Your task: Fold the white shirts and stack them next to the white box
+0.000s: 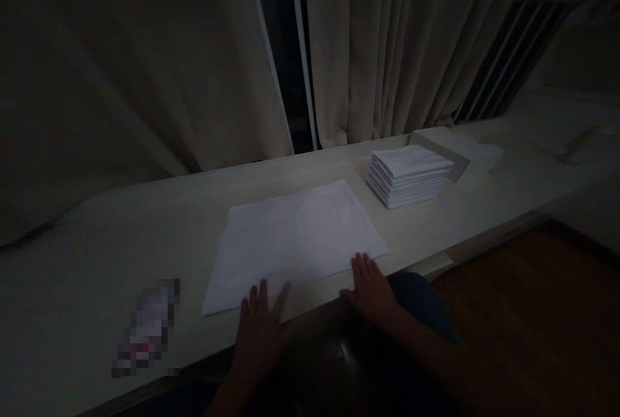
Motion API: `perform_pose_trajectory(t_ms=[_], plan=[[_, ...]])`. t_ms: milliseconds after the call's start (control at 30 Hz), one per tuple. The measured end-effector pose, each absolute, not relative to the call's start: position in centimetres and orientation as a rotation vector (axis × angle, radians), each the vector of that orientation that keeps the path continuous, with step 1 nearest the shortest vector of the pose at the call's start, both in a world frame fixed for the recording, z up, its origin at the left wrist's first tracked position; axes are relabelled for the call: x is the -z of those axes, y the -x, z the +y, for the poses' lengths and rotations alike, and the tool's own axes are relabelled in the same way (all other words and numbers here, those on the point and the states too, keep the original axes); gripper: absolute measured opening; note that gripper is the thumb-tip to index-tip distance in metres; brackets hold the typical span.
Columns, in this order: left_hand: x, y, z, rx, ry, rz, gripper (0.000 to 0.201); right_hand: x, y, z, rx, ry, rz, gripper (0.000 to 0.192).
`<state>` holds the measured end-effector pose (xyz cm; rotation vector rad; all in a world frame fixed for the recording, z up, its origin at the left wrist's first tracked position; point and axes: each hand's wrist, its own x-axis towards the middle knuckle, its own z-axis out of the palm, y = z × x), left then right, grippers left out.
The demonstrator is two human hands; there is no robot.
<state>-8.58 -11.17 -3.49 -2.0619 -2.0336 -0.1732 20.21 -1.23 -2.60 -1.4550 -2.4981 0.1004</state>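
Both hands are lying flat at the near edge of the cloth [295,243] — the left hand [261,326] with fingers spread, the right hand [371,288] with fingers close together, fingertips resting on the cloth. It is lying spread on the table [97,243]; farther right, a stack of folded cloths [409,175] is sitting beside a box [445,146].

Single head view, worn by person, looked forward and down across worktop [97,236] from its near edge. Faced curtains [378,49] and window behind worktop. Hands [259,326] close at bottom of frame, cloth [295,236] just beyond; stack [409,175] farther right. Dim light. No second view.
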Motion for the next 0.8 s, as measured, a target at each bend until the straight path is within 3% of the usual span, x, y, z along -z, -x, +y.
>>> perform_pose_trajectory(t_ms=[167, 367, 700, 800], plan=[[4.2, 12.4, -13.6, 0.114, 1.873, -2.220, 0.090, 3.2, -25.8, 0.9, 0.042, 1.644, -2.430, 0.085], [3.6, 13.0, -14.6, 0.065, 1.681, -2.303, 0.095, 3.8, -26.5, 0.7, 0.156, 1.606, -2.412, 0.083], [3.3, 10.8, -15.1, 0.221, 1.766, -2.243, 0.068, 3.5, -28.7, 2.5, 0.405, 1.685, -2.402, 0.077], [3.3, 10.9, -15.2, 0.331, 1.775, -2.198, 0.068, 2.3, -26.5, 2.7, 0.417, 1.557, -2.458, 0.069]])
